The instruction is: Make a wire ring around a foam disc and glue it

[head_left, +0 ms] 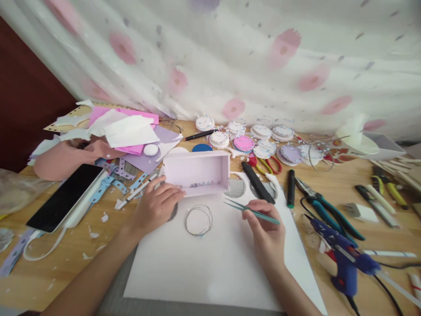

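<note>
- While pinching the teal tweezers [251, 210] so far back, thumb against fingertips of the right hand [266, 232]: probably less steady at the open points, which hang just above the white sheet [223, 263] and aim left.
- Resting with fingers curled close together on the near left corner of the lilac box [197, 172], on the sheet's far edge: the left hand [158, 206]. Might tip or slide the light box if pressed harder, spilling the small grey bits along its inner wall.
- Lying loose on the sheet between both hands, just in front of the box: a thin clear ring [198, 220]. Easily flicked away or bent by a stray tweezer point or a dragging wrist.
- Close by the right forearm: a blue glue gun [342, 259], nozzle toward the sheet. Risk of a burn or a smear if hot; impossible to tell from here.
- Crowding the right side: black marker [257, 182] and pliers [329, 210]. Likely to be knocked by a careless elbow.
</note>
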`<state>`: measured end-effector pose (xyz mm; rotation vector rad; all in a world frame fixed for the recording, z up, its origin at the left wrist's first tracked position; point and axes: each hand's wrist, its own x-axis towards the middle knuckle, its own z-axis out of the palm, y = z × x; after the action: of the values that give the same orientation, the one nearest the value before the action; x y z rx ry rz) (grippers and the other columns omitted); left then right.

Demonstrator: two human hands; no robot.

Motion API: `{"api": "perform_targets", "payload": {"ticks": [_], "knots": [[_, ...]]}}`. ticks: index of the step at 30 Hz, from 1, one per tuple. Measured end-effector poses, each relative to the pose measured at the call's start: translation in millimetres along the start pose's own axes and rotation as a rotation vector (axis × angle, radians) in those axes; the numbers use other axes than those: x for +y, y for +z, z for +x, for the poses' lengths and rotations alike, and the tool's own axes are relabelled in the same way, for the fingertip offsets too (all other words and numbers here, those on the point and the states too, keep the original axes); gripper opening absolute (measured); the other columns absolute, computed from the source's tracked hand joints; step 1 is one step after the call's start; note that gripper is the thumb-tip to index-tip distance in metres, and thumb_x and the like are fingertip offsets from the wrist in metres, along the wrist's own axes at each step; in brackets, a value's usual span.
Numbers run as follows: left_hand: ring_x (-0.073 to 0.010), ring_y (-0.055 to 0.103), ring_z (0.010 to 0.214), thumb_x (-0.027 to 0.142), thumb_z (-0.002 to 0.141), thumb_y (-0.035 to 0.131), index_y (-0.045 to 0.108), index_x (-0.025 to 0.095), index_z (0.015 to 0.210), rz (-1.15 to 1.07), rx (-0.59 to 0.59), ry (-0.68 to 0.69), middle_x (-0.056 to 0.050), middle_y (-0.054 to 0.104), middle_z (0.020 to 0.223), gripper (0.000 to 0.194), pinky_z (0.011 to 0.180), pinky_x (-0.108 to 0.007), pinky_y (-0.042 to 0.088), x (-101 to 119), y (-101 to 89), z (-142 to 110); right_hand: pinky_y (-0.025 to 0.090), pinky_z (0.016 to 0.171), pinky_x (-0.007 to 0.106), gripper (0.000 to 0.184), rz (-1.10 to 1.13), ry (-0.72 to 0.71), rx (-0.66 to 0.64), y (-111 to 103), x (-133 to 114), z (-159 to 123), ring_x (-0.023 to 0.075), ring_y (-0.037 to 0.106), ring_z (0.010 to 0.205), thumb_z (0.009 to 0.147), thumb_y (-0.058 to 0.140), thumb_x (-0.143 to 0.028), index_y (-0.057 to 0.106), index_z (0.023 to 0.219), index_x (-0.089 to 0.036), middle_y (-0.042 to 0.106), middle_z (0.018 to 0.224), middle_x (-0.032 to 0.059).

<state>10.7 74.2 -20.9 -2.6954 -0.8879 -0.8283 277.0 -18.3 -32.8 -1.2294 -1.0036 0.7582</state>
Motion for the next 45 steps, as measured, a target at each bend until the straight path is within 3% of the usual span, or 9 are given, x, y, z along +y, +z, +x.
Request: {"api": "perform_targets", "payload": {"ticks": [4, 10, 17, 27, 36, 45], "knots": [[-0.0158, 0.068, 0.086, 0.000, 0.083, 0.053, 0.065, 0.019, 0.100, 0.010, 0.040, -0.003, -0.001, 0.075, 0.091, 0.028, 0.100, -0.042, 0.038, 6, -1.6, -2, 0.051, 0.073, 0.033, 0.011, -0.096, -0.180, -0.065, 1, -11, 9, 0.0201, 0.062, 0.092, 0.082, 0.066, -0.016, 0.061, 0.088, -0.023, 0.063, 0.093, 0.0063], [-0.0161, 0.068, 0.086, 0.001, 0.084, 0.053, 0.067, 0.020, 0.101, -0.023, 0.080, -0.011, -0.001, 0.075, 0.089, 0.029, 0.098, -0.041, 0.040, 8, -0.9, -4, 0.049, 0.068, 0.036, 0.018, -0.317, -0.402, -0.153, 24, -23, 36, 0.0211, 0.066, 0.079, 0.079, 0.070, -0.012, 0.058, 0.082, -0.025, 0.068, 0.080, 0.0028], [-0.0153, 0.068, 0.087, 0.003, 0.085, 0.052, 0.066, 0.020, 0.102, -0.039, 0.086, -0.009, -0.001, 0.076, 0.091, 0.028, 0.096, -0.041, 0.041, 9, -1.8, -5, 0.038, 0.068, 0.037, 0.017, -0.659, -0.614, -0.326, 57, -12, 55, 0.0195, 0.063, 0.068, 0.083, 0.061, -0.011, 0.055, 0.076, -0.025, 0.073, 0.078, -0.0004], [-0.0154, 0.068, 0.087, 0.004, 0.085, 0.053, 0.066, 0.020, 0.103, -0.048, 0.089, -0.009, -0.002, 0.075, 0.091, 0.027, 0.096, -0.041, 0.041, 8, -1.7, -5, 0.031, 0.068, 0.033, 0.020, -0.768, -0.644, -0.417, 74, -2, 61, 0.0155, 0.056, 0.062, 0.078, 0.058, -0.005, 0.052, 0.073, -0.023, 0.066, 0.069, -0.0027], [-0.0154, 0.067, 0.086, 0.003, 0.086, 0.051, 0.066, 0.020, 0.102, -0.030, 0.093, -0.010, -0.002, 0.075, 0.089, 0.027, 0.096, -0.041, 0.041, 8, -0.4, -5, 0.037, 0.072, 0.038, 0.015, -0.582, -0.550, -0.182, 59, -20, 52, 0.0208, 0.063, 0.070, 0.082, 0.069, -0.021, 0.056, 0.076, -0.026, 0.072, 0.075, -0.0007], [-0.0154, 0.067, 0.084, 0.002, 0.085, 0.051, 0.065, 0.020, 0.100, -0.025, 0.098, -0.004, -0.001, 0.075, 0.089, 0.027, 0.095, -0.041, 0.041, 9, -2.4, -2, 0.031, 0.070, 0.035, 0.019, -0.764, -0.607, -0.389, 76, -7, 57, 0.0164, 0.058, 0.063, 0.079, 0.060, -0.008, 0.052, 0.073, -0.023, 0.067, 0.068, -0.0032]]}}
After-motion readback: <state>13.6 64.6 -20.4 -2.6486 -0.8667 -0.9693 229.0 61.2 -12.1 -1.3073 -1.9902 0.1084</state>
